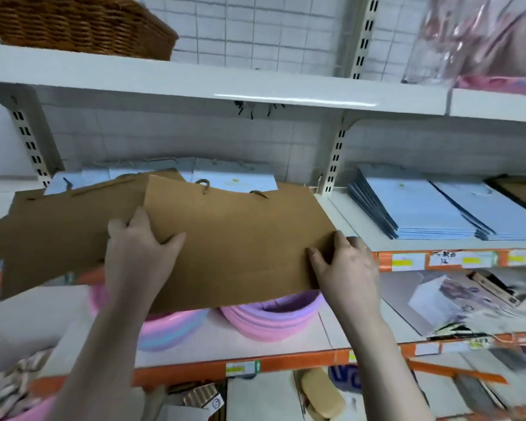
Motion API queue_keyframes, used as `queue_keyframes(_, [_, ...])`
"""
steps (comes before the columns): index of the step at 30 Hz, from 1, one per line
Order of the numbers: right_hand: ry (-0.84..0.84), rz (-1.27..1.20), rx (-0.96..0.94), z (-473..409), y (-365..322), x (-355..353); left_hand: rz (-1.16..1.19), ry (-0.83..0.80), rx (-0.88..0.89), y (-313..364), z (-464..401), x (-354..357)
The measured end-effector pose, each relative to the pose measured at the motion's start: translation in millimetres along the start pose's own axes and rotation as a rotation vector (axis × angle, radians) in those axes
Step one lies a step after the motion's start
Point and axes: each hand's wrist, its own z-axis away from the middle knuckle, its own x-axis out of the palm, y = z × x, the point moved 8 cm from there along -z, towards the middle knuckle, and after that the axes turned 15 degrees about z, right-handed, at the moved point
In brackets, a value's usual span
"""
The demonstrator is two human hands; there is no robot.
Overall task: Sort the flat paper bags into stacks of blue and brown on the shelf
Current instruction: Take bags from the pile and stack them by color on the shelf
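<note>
— While both hands hold it, where is the brown bag (234, 238)?
— Centre frame, over the shelf (359, 235) edge. The left hand (140, 247) pinches its nine o'clock edge, the right hand (343, 262) its four o'clock corner.
— And the blue stack (422, 208)?
— At three o'clock, lying flat.

Brown bag (240, 238): plain kraft brown, brown cord handles. Second brown bag (61, 229): same plain brown. Blue bags (234, 177) behind: pale blue, small yellow mark. Blue stack (431, 205) at right: pale blue faces, dark blue edges. Shelf (362, 238): white; front strip orange, white labels with yellow bars. Back wall (255, 31): white tile, grey grid lines. Basket (73, 22): brown wicker weave. Basins (268, 317) below: pink and lilac.
</note>
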Motion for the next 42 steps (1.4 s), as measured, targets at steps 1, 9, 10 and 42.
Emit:
queue_keyframes(1, [0.009,-0.01,0.008,-0.8,21.5,-2.1,0.013,0.001,0.001,9.4,10.9,13.8])
queue_keyframes(9, [0.019,0.015,0.139,-13.3,231.1,-14.2,0.037,-0.103,0.038,112.6,115.2,159.4])
queue_keyframes(10, [0.021,0.003,0.16,-14.5,254.8,-15.1,0.033,-0.111,0.045,126.5,125.7,174.7])
queue_keyframes(42, [0.1,0.127,0.358,-257.4,698.2,12.9,0.115,-0.377,0.167,432.8,205.3,625.6])
